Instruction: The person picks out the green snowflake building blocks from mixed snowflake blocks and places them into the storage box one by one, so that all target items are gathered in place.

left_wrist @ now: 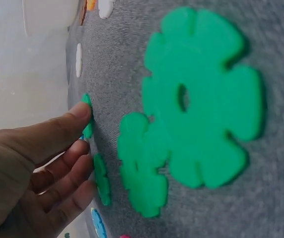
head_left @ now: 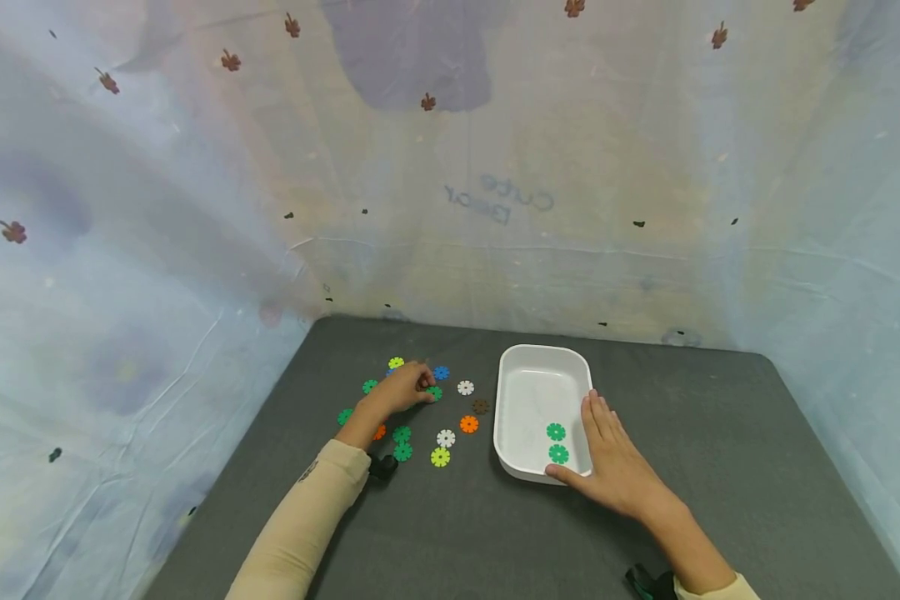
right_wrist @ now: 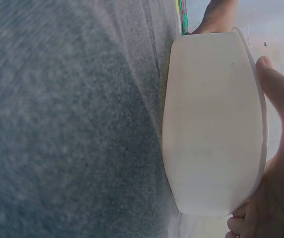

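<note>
Green disc (head_left: 436,392), notched rim, sat at the fingertips of the left hand (head_left: 407,387), near mid-frame, slightly left. Thumb and index finger looked pinched on its edge; index contact was mostly hidden in the left wrist view, where the thumb tip overlapped the disc. Remaining fingers loosely curled. Couldn't tell whether the disc was off the table (head_left: 450,533).

Thin flat piece, so a good pinch likely called for a fingertip under the rim and 2 faces held firmly, no dragging. Blue disc (head_left: 441,372) lay just beside it, toward the top of the frame: easy to knock, so a straight lift seemed safer. White disc (head_left: 466,387) lay near, to the right.

Right hand (head_left: 615,471): fingers straight along the right rim of the white tray (head_left: 536,387), thumb spread to the tray's lower right corner. No curled grip seen. Light steady contact looked best; hard pushing could have slid or tipped the tray, which stood right of center.

Inside, lower right part: 2 green discs (head_left: 557,432), flat. Between left hand and tray: brown disc (head_left: 481,407), orange disc (head_left: 468,424). Lower left of those: yellow disc (head_left: 440,457). Printed curtain (head_left: 495,275) filled the upper frame.
</note>
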`<state>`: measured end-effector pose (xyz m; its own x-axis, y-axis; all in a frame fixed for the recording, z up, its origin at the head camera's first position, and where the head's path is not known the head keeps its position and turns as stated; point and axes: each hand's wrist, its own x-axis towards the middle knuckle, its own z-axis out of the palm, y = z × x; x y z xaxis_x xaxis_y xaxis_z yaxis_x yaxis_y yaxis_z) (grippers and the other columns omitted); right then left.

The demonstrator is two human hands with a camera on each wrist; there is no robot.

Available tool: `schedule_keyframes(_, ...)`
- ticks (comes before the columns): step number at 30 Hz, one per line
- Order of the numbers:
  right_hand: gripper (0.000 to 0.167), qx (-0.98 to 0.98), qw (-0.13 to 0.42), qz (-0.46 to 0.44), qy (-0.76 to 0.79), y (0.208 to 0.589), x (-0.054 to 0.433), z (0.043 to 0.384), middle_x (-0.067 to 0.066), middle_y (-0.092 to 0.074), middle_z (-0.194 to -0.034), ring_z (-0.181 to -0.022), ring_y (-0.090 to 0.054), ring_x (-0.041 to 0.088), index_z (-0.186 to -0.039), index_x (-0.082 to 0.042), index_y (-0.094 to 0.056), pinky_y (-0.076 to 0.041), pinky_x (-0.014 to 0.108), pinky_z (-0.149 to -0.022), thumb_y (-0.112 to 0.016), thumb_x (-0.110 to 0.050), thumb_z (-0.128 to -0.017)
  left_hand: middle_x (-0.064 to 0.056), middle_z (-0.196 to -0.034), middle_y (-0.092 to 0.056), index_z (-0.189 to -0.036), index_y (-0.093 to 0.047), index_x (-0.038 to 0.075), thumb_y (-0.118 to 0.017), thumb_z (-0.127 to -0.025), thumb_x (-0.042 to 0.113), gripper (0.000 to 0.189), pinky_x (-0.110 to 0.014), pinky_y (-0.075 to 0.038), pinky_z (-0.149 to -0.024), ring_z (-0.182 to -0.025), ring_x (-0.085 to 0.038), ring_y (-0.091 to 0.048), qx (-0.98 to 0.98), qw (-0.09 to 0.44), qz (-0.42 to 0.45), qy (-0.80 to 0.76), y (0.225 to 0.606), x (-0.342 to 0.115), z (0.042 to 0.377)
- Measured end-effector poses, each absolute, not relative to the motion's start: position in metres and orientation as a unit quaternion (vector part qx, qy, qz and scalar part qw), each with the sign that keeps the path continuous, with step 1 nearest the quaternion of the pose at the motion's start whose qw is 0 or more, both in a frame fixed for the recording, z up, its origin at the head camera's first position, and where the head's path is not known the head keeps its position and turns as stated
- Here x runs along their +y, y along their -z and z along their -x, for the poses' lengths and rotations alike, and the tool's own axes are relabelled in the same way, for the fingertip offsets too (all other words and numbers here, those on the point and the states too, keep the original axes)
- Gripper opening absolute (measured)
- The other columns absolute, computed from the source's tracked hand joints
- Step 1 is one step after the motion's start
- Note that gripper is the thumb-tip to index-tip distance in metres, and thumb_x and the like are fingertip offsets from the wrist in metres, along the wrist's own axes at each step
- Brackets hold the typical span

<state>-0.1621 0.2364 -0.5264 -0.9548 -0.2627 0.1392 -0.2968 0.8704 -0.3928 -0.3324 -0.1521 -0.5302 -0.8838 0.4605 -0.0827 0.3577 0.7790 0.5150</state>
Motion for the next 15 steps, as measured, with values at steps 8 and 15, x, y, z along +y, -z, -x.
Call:
schedule_keyframes(8, 0.131, -0.966, 0.038, -0.146, -0.211, 0.5269, 0.2366, 0.1619, 0.028, -0.008, -0.176, -0.163, -0.013, 0.048, -0.167, 0.01, -0.014, -0.019, 0.062, -0.13, -0.074, -0.075, -0.088, -0.001, -0.099, -0.061, -0.108, -0.064, 0.012, -0.085, -0.095, 0.02, 0.026, -0.038, -0.052, -0.081, -0.088, -0.017, -0.057, 0.953, 0.082, -0.209, -0.202, 0.5267, -0.1478, 0.3272)
schedule_keyframes(15, 0.131, -0.967, 0.035, -0.145, -0.207, 0.5261, 0.2366, 0.1618, 0.028, -0.008, -0.176, -0.163, -0.013, 0.047, -0.167, 0.01, -0.013, -0.019, 0.063, -0.129, -0.073, -0.076, -0.088, 0.001, -0.093, -0.061, -0.105, -0.062, 0.012, -0.075, -0.102, 0.01, 0.014, -0.037, -0.051, -0.077, -0.083, -0.015, -0.057, 0.944, 0.07, -0.227, -0.228, 0.5274, -0.1458, 0.3262)
